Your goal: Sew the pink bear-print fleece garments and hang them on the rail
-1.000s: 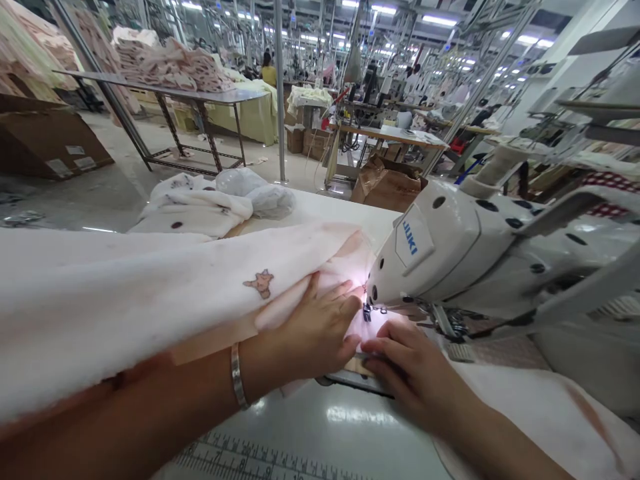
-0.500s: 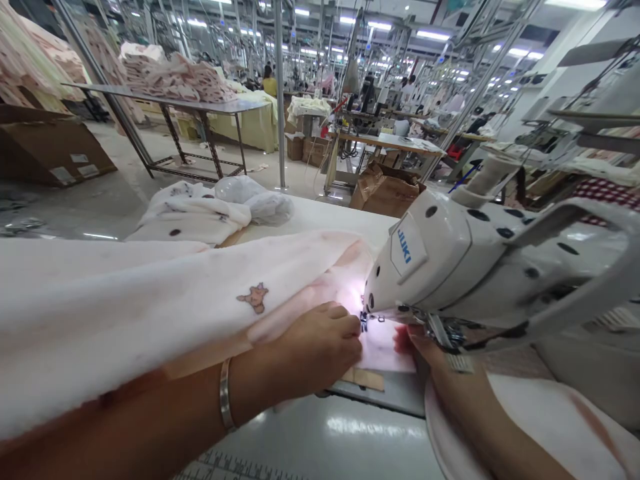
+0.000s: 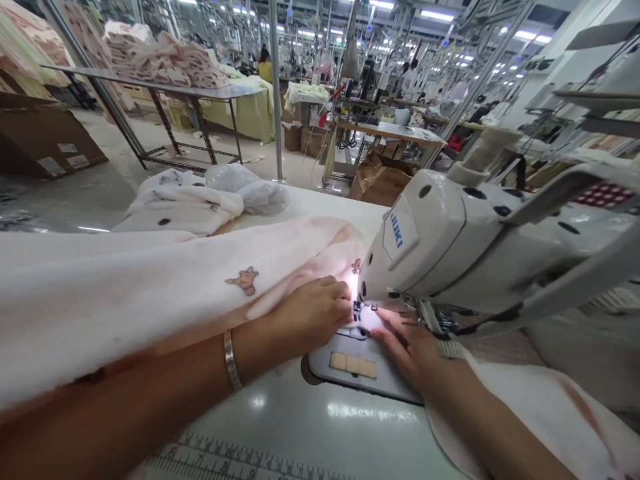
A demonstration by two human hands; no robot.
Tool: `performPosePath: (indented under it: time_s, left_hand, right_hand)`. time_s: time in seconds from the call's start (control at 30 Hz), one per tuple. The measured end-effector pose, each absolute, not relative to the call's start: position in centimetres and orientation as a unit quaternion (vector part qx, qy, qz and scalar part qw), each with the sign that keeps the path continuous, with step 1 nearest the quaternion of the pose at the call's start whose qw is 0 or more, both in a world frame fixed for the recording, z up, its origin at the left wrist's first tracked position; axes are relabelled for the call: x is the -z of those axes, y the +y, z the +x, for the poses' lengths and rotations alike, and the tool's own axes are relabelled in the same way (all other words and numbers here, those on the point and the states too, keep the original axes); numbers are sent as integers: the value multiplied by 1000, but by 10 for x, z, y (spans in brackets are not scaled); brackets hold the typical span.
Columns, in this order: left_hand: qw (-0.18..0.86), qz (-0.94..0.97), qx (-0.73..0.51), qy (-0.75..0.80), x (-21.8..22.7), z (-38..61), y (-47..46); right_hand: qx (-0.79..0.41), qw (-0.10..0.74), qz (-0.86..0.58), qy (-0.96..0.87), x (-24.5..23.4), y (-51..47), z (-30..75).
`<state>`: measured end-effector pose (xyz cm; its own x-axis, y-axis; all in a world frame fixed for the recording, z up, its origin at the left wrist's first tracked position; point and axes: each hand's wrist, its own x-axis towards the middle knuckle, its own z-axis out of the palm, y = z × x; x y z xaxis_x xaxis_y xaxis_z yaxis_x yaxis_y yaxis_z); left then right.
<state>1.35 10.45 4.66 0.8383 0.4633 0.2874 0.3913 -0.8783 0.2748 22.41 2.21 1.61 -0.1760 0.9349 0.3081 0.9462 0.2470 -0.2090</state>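
Note:
A white JUKI sewing machine [image 3: 430, 233] stands at the right, its lamp lighting the presser foot [image 3: 357, 311]. Soft white and pink fleece fabric [image 3: 125, 287] with small brown animal prints stretches from the left edge to the needle area. Close on the left side of the foot, my left hand [image 3: 313, 313], with a bracelet at the wrist, has its fingers curled closed on the fabric. My right hand [image 3: 410, 350] lies on the other side, fingers stretched out over the small fabric end by the foot. More pale fabric [image 3: 530, 400] hangs beneath my right forearm.
A ruler strip [image 3: 215, 460] runs along the table's front. Behind the fabric lie a folded white bundle [image 3: 180, 200] and a clear plastic bag [image 3: 250, 187]. Beyond are a metal table [image 3: 220, 91] with stacked fabric, cardboard boxes [image 3: 383, 177] and several sewing stations.
The fabric end in front of the foot has moved back, baring the metal plate and its tan strip. My right hand has come out from behind the machine head, fingers now extended beside the foot.

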Motion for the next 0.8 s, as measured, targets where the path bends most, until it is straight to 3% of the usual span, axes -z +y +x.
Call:
performPosePath:
  time_s: [0.23,0.4,0.5,0.6,0.8]
  left_hand:
    - [20,993,-69,98,-83,-7,132]
    - [16,974,-34,225,-66,-12,79]
    - [-2,956,-59,286,-53,-5,43]
    - [-7,957,-61,282,-50,3,30]
    - [-8,958,-72,278,-55,2,45]
  right_hand:
    - [36,162,-612,-773,-21,23,231]
    - [66,200,-564,-799,-45,8,222]
    - [-3,225,-455,-861,-51,-3,205]
    - [-57,195,-424,-883,-49,-9,191]
    - [2,221,-437,-872,-41,-6,190]
